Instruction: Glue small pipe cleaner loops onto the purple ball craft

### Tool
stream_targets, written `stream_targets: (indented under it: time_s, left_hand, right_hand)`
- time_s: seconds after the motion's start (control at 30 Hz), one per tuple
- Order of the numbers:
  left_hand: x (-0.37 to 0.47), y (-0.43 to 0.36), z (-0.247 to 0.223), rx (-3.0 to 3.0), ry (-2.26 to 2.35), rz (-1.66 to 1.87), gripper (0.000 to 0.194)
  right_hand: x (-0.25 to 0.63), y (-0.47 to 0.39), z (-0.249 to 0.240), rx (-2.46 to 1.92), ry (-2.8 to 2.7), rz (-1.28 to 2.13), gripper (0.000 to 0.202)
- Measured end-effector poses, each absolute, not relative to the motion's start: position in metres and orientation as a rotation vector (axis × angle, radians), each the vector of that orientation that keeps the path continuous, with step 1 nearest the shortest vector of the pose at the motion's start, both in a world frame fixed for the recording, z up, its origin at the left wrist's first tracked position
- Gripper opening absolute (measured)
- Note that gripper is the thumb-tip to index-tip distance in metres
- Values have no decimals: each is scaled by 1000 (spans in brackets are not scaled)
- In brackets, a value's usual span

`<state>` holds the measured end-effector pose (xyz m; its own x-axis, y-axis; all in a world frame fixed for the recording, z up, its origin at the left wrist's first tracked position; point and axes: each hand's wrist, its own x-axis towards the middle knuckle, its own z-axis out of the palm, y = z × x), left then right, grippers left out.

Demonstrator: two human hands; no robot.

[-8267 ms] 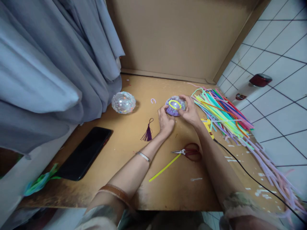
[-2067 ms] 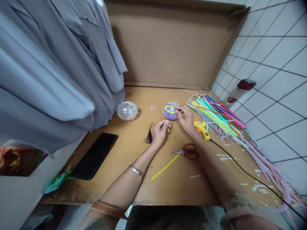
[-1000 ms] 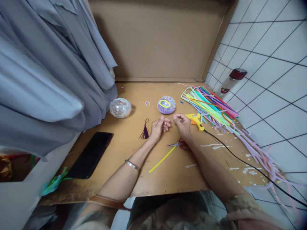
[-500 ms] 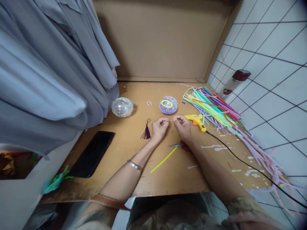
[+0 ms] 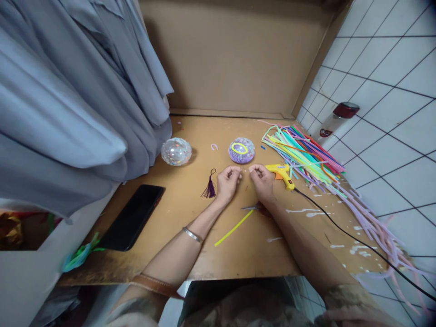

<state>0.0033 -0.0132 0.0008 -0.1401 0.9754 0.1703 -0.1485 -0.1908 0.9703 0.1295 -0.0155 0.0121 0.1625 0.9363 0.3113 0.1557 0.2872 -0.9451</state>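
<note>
My left hand point(image 5: 229, 182) and my right hand point(image 5: 263, 182) face each other above the table, both closed in a pinch. Between the fingertips is something thin and tiny that I cannot make out. Just beyond them sits a purple-based clear ball point(image 5: 241, 156) with a yellow ring point(image 5: 239, 148) on it. A dark purple tassel point(image 5: 209, 186) lies left of my left hand. Right of my right hand lies a yellow glue gun point(image 5: 281, 172). Scissors point(image 5: 252, 208), partly hidden under my right wrist, touch the end of a yellow pipe cleaner point(image 5: 233, 228).
Another clear ball point(image 5: 176, 151) and a pink curved piece point(image 5: 214, 147) are at the back. Colourful pipe cleaners point(image 5: 299, 152) pile up at right, near a red-lidded bottle point(image 5: 337, 120). The glue gun's black cord point(image 5: 335, 221) runs right. A phone point(image 5: 133, 218) lies at left beside a grey curtain point(image 5: 68, 100).
The whole view has shifted slightly, so things sit a little further right. My fingertips are a bit further apart, still pinched; the things on the table have stayed put.
</note>
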Motion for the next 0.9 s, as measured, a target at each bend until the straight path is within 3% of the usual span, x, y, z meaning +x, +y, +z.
stream_targets:
  time_s: [0.4,0.9]
  left_hand:
    - [-2,-17,2,1285,1159,1604,35]
    - [5,-19,-2,1337,1145,1442,17]
  right_hand:
    - [133,-13,15,-1166,-1242,828,28]
    - [134,-15,15,-1169,-1212,813,30]
